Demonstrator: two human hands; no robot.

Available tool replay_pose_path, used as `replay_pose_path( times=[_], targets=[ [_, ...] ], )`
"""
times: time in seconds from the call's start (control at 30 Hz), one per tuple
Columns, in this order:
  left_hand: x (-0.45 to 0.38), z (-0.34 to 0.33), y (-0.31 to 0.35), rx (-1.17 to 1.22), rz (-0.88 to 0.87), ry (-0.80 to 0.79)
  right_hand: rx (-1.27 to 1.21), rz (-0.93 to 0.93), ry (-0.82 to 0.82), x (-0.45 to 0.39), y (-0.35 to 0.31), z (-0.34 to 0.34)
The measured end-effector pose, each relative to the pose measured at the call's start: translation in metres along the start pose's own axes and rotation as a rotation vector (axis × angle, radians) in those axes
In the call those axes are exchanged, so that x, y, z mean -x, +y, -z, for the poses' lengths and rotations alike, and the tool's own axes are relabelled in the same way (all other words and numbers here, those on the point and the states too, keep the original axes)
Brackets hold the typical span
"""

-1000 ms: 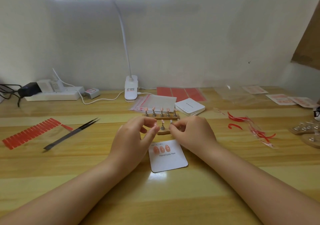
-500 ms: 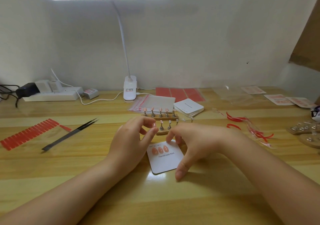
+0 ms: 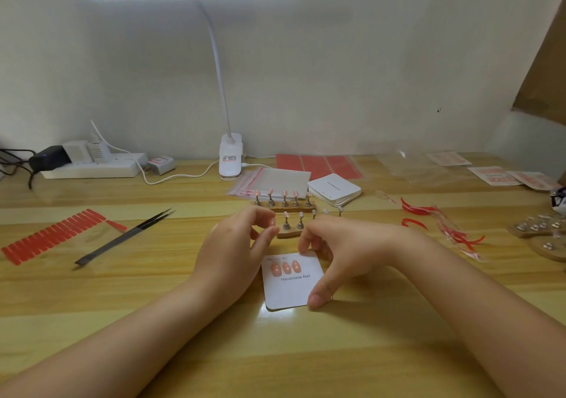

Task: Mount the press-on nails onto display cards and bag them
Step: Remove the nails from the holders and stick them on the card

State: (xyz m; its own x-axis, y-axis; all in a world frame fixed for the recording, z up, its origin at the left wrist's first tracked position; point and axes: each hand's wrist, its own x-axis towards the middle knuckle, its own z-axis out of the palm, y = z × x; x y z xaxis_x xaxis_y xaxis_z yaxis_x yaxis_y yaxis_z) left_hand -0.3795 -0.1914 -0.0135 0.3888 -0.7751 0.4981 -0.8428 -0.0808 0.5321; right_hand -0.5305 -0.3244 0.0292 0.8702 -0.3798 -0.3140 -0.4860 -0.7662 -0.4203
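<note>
A white display card printed "Handmade Nail" lies on the wooden table with three pink nails stuck along its top left. My right hand spans the card, thumb on its lower right corner and forefinger at its top edge. Just behind it stands a small wooden nail stand with nails on its pegs, and a second stand carries several more. My left hand hovers at the near stand's left end, fingers curled, with a small pink nail at its fingertips.
Black tweezers and a sheet of red strips lie to the left. Zip bags, a card stack and the lamp base sit behind the stands. Red scraps and more stands are at the right.
My right hand has come back from the near stand's pegs and settled over the card, thumb at its lower corner. My left hand has stayed in place.
</note>
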Motion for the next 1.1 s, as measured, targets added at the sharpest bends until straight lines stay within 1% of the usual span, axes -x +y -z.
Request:
replay_pose_path(
  times=[0.27,0.33,0.4,0.43,0.5,0.63,0.73,0.8,0.93,1.1],
  targets=[
    [0.001,-0.004,-0.004,-0.138,0.016,-0.106,-0.002,-0.004,0.033,0.004,-0.004,-0.001],
    [0.0,-0.004,-0.005,-0.1,0.045,-0.135,-0.042,-0.001,0.052,0.006,-0.004,-0.002],
    [0.0,-0.003,-0.004,-0.014,0.076,-0.152,-0.084,0.008,0.081,0.007,-0.004,-0.003],
    [-0.001,-0.002,-0.004,0.035,0.082,-0.141,-0.102,0.019,0.098,0.007,-0.005,-0.003],
    [-0.004,0.001,-0.004,0.125,0.076,-0.065,-0.187,0.044,0.14,0.006,-0.007,-0.004],
    [-0.009,0.012,-0.004,0.281,0.062,0.105,-0.543,0.081,0.276,0.001,-0.011,-0.005],
    [-0.012,0.016,-0.004,0.37,0.074,0.151,-0.842,0.157,0.252,0.0,-0.014,-0.007],
    [-0.014,0.018,-0.003,0.405,0.075,0.178,-0.933,0.194,0.271,0.0,-0.016,-0.008],
    [-0.02,0.032,-0.001,0.294,0.005,0.315,-1.038,0.221,0.34,-0.001,-0.02,-0.006],
    [-0.023,0.045,0.004,0.228,-0.099,0.367,-1.107,0.239,0.412,0.001,-0.026,-0.003]
  ],
)
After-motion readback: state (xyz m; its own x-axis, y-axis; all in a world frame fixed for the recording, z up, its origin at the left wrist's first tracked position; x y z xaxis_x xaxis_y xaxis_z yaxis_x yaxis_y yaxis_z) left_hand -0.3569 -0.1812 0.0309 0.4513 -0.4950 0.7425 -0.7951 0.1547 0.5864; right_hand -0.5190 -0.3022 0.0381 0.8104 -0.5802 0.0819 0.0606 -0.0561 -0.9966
